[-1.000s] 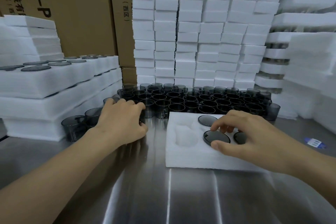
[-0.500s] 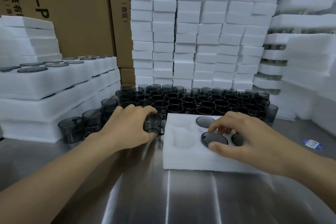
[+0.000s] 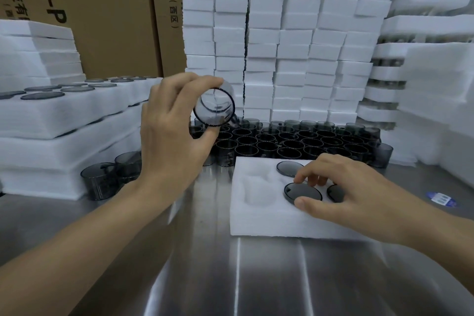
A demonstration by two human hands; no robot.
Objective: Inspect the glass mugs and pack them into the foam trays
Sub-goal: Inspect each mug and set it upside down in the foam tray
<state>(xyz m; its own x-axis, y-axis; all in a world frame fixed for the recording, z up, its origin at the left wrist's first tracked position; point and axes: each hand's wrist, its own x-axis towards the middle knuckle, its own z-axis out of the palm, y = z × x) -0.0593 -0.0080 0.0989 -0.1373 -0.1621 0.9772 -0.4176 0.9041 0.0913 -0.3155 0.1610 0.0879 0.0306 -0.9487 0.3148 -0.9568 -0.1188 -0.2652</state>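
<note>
My left hand point(image 3: 171, 131) holds a smoky grey glass mug point(image 3: 215, 108) up in the air, tipped on its side so its open mouth faces me. A white foam tray point(image 3: 256, 218) lies on the steel table in front of me. Three mugs sit upside down in its right-hand pockets; the nearest one point(image 3: 302, 193) is under the fingertips and thumb of my right hand point(image 3: 341, 195). The tray's left pockets point(image 3: 256, 187) hold nothing. Several loose mugs point(image 3: 295, 141) stand packed together behind the tray.
Filled foam trays point(image 3: 64, 120) are stacked at the left, with a few loose mugs point(image 3: 102, 182) in front of them. Tall piles of foam blocks point(image 3: 282, 46) and cardboard boxes point(image 3: 102, 7) wall off the back. More foam stacks point(image 3: 436, 97) stand at the right. A blue label point(image 3: 441, 199) lies on the table.
My left hand has picked a mug from the cluster and lifted it up, tipping its mouth toward me. My right hand has stayed on the mug in the tray.
</note>
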